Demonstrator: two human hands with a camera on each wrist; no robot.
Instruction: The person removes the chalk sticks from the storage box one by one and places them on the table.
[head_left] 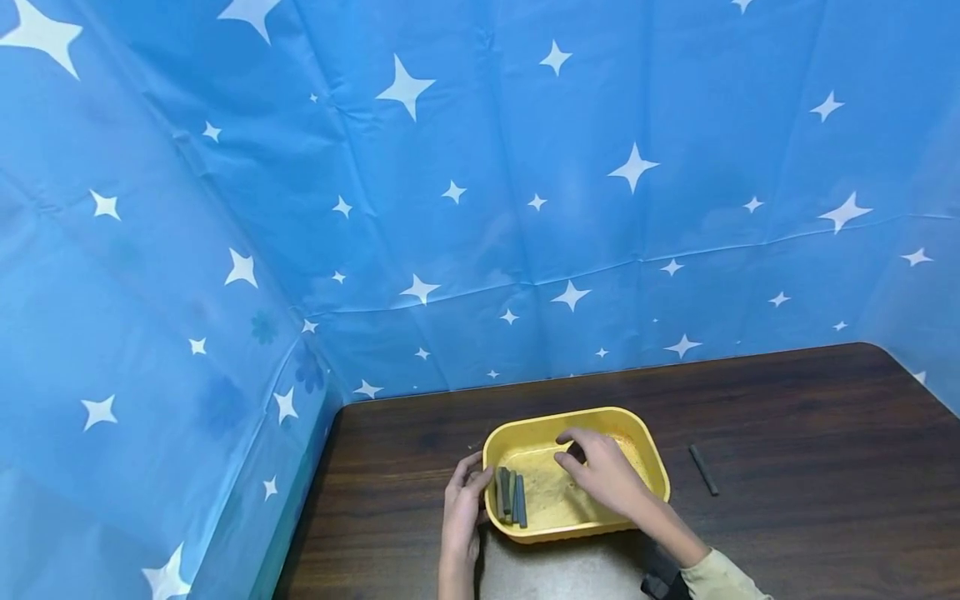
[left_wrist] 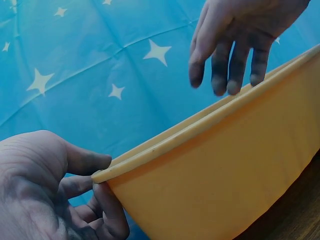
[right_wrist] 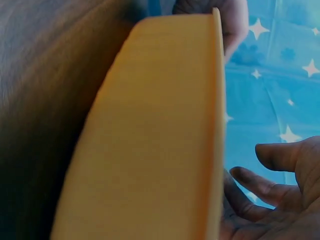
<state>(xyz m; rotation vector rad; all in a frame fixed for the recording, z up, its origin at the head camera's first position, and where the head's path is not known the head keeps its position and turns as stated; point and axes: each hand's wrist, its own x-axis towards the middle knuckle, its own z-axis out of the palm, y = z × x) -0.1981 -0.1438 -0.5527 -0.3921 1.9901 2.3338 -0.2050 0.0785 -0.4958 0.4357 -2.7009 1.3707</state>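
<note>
A yellow plastic basin (head_left: 558, 533) stands on the dark wooden table. My left hand (head_left: 462, 504) pinches its left rim, the thumb on the rim and the other fingers on the outer side, as the left wrist view shows up close. Several thin dark grey sticks (head_left: 521, 502) lie side by side inside, against the basin's left end. Over the basin's right half hovers my right hand (head_left: 600, 473), fingers parted and nothing visible between them. Dark smudges coat the fingertips of both hands.
One more dark grey stick (head_left: 703, 470) lies on the table (head_left: 795, 450) to the right of the basin. Behind and left of the table hangs a blue curtain (head_left: 525, 225) with white stars. A black strap (head_left: 663, 575) is by the right sleeve.
</note>
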